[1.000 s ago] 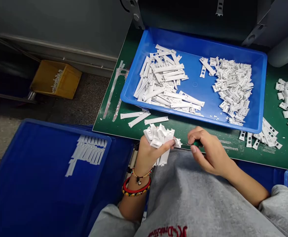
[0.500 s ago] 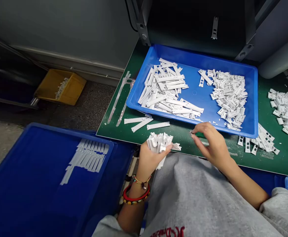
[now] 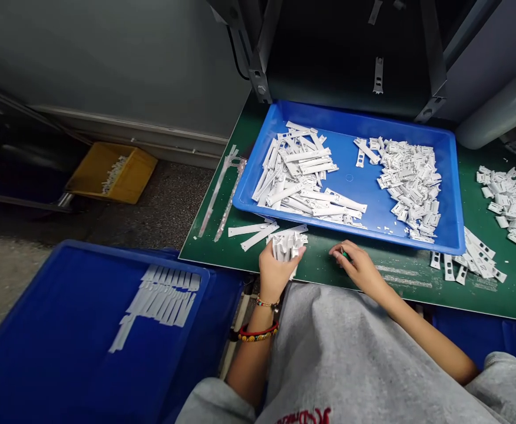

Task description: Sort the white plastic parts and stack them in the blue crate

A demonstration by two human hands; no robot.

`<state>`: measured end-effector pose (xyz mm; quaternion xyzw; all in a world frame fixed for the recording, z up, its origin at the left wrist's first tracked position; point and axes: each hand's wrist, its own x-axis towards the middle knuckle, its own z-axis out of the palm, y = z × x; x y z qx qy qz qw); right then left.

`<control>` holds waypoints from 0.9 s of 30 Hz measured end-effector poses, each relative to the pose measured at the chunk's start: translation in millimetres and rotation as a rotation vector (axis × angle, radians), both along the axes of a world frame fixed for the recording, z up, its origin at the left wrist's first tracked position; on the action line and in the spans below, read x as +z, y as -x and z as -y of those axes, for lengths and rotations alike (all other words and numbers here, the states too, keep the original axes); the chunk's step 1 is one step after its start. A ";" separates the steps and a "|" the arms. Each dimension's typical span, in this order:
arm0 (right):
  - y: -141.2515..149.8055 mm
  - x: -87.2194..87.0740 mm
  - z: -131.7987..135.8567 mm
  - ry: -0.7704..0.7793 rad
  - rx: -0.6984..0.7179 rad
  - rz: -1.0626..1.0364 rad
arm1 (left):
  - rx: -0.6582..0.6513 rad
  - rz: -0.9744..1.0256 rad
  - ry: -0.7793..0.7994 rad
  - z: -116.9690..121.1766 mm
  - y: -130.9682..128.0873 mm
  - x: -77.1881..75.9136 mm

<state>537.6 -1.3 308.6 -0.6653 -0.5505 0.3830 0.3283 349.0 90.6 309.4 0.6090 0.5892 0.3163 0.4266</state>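
"What's your left hand doing?"

"You're clutching a bundle of white plastic parts, fingers curled round it, just below the near rim of the blue tray."

"And your right hand?"

"Pinching a small green object — mostly hidden — over the tabletop, near that rim."

"What's in the tray?"

"Long white strips on its left, smaller white pieces heaped on its right."

Green mat strip between right hand and blue tray's rim
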 end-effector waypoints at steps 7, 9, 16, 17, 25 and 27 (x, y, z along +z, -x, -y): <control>4.4 -10.2 -1.5 -0.037 -0.190 0.057 | -0.138 0.353 0.238 8.4 -3.8 24.0; 6.0 -17.7 -1.6 -0.088 -0.209 0.081 | -0.139 0.382 0.278 5.7 -6.2 22.9; 1.8 25.1 -2.3 -0.098 -0.116 0.075 | -0.274 0.488 0.257 -5.2 -13.5 26.8; 0.4 38.2 -2.6 -0.131 -0.092 0.096 | -0.294 0.508 0.232 -6.6 -14.6 29.4; -3.0 94.2 -5.7 -0.287 0.079 0.225 | -0.515 0.470 -0.093 -16.3 -16.9 46.3; -3.7 94.9 -4.9 -0.261 0.100 0.190 | -0.542 0.441 -0.111 -17.0 -16.4 47.7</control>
